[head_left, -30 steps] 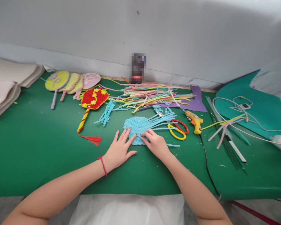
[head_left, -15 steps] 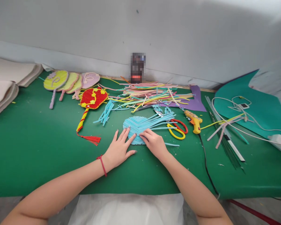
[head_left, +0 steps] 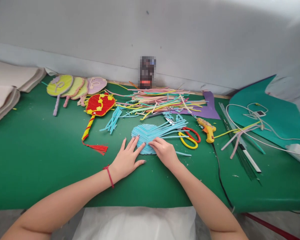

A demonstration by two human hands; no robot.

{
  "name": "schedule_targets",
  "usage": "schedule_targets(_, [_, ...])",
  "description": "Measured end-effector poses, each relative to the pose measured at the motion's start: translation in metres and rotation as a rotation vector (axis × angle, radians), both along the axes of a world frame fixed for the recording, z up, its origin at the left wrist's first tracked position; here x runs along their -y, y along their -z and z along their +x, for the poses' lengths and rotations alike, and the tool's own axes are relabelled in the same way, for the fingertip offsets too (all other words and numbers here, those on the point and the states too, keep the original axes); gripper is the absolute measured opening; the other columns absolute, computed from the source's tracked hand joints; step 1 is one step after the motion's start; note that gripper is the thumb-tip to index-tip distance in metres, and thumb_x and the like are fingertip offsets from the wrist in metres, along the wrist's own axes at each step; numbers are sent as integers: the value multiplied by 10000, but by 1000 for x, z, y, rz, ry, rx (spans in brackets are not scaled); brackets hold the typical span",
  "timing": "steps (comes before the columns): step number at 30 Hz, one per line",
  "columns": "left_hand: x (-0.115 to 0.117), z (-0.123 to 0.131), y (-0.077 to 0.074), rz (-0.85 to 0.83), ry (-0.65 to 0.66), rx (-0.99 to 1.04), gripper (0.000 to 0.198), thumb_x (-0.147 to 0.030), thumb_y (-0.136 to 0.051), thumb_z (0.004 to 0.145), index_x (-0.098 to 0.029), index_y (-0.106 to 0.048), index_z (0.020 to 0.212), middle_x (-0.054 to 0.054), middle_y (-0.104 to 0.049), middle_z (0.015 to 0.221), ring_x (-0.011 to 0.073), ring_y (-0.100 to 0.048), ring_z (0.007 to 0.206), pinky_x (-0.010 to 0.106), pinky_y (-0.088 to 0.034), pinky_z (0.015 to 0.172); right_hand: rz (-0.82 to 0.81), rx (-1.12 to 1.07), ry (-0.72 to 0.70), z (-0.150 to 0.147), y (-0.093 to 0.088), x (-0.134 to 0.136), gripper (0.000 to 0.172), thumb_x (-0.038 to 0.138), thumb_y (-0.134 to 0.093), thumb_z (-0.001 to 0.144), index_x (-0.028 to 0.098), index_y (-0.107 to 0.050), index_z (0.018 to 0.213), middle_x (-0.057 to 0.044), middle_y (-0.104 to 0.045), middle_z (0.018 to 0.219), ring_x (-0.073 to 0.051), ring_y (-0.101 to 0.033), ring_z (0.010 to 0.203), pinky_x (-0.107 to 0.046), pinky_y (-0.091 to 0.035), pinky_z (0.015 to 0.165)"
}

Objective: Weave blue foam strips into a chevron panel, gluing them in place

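Note:
A round panel of light blue pipe cleaners (head_left: 145, 130) lies on the green table, its strips set in a V pattern with loose ends fanning out to the right. My left hand (head_left: 127, 156) lies with fingers spread, the fingertips pressing the panel's lower left part. At the panel's lower right, my right hand (head_left: 165, 151) is closed, thumb and fingers pinched on a blue pipe cleaner (head_left: 183, 154) whose free end sticks out beyond the hand. The pinched spot itself is mostly hidden by the fingers. Red-and-yellow-handled scissors (head_left: 190, 143) rest partly under the loose ends.
A yellow glue gun (head_left: 208, 129) with a black cord lies right of the scissors. Behind is a heap of coloured pipe cleaners (head_left: 162, 100). Short blue pieces (head_left: 112, 121), a red fan (head_left: 101, 105) and several pastel fans (head_left: 61, 85) are at left. Teal sheet (head_left: 285, 113) at right.

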State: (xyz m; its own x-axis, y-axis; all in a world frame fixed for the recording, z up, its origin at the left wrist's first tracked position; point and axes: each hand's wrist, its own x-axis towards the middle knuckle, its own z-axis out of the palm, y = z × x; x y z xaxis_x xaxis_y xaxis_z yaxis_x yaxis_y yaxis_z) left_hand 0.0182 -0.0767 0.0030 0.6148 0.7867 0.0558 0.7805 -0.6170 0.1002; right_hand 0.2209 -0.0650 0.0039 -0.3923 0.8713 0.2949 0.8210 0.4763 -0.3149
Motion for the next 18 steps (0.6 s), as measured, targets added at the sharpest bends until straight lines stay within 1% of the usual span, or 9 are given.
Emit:
schedule_targets(5, [0, 0, 1, 2, 1, 15, 650, -526, -463, 874, -218, -334, 1431, 176, -233, 1520, 327, -240, 1391, 581, -210, 1089, -10, 3, 9, -1, 0, 0, 230, 222, -425, 944, 207, -654, 941, -49, -657, 876, -149, -612, 845, -234, -457, 718])
schedule_targets(9, [0, -1, 3, 19, -1, 37, 642, -531, -456, 876, -229, -336, 1430, 162, -227, 1526, 323, -239, 1392, 573, -202, 1097, -12, 10, 6, -1, 1, -1, 236, 215, -415, 945, 213, -651, 942, -53, -649, 876, -149, -606, 840, -233, -456, 697])
schedule_targets(18, [-1, 0, 0, 0, 5, 5, 655, -533, -477, 864, -210, -356, 1421, 182, -252, 1512, 333, -245, 1388, 584, -204, 1090, 37, 48, -106, 3, 5, -9, 270, 169, -373, 945, 180, -642, 944, -74, -637, 887, -167, -561, 846, -264, -450, 748])
